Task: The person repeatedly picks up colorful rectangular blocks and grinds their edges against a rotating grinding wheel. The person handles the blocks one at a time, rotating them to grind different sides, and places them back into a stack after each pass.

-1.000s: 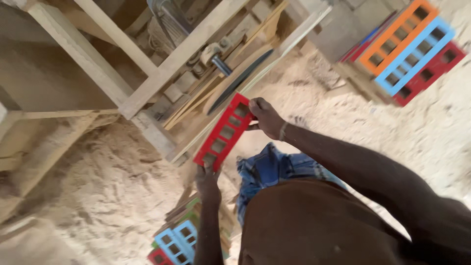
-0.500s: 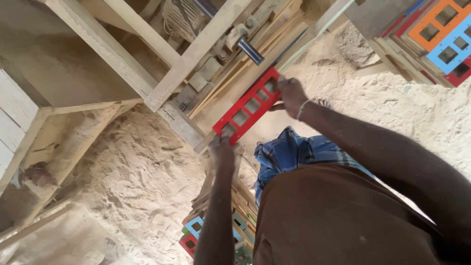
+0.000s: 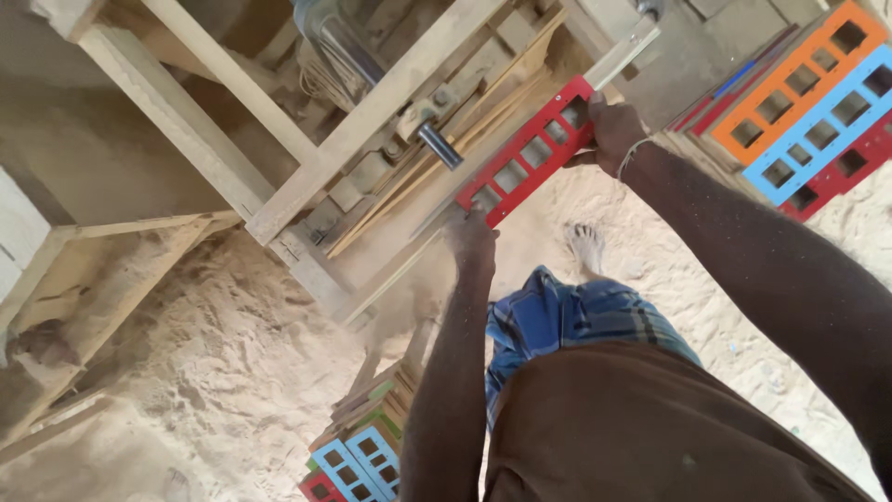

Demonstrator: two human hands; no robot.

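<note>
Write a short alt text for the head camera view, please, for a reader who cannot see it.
Both hands hold a red slotted panel on a wooden workbench, left hand at the near end, right hand at the far end. Sawdust covers the ground, with stacks of coloured panels nearby.

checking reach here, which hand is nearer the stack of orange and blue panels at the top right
Right. The right hand grips the far end of the red panel, close beside the stack of orange and blue panels. The left hand holds the panel's near end, farther away.
</note>
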